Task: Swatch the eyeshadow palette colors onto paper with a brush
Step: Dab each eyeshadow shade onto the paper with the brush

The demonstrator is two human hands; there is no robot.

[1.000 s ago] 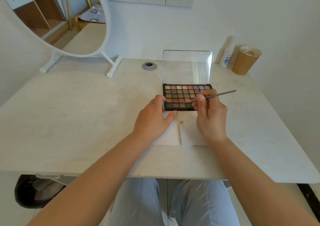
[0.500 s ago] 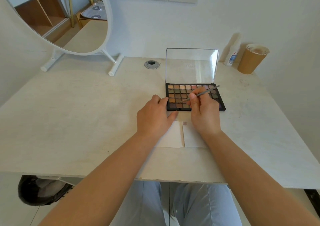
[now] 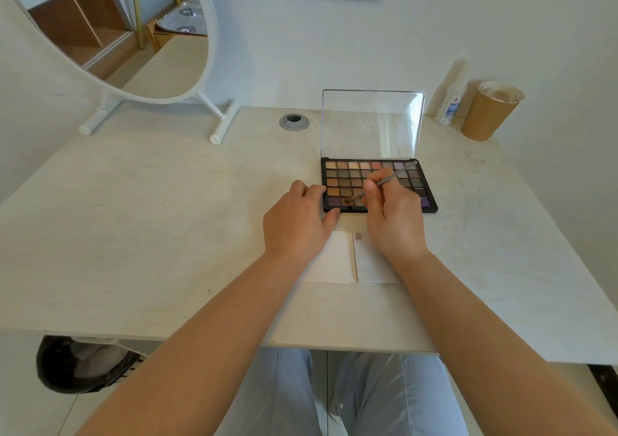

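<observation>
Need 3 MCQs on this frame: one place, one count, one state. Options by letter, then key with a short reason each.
1. Where is the brush tip?
A. on the paper
B. in a pan in the palette's front row
C. in the brown cup

2. How many swatches show on the paper?
A. none
B. one
C. four

3. How does the palette's lid stand?
A. shut flat
B. open and upright
C. taken off, lying on the desk

Key:
1 B: the right hand points the tip into the nearest row.
2 B: a single pinkish mark sits near the paper's top edge; the hands may hide more.
3 B: the clear lid rises behind the pans.
</observation>
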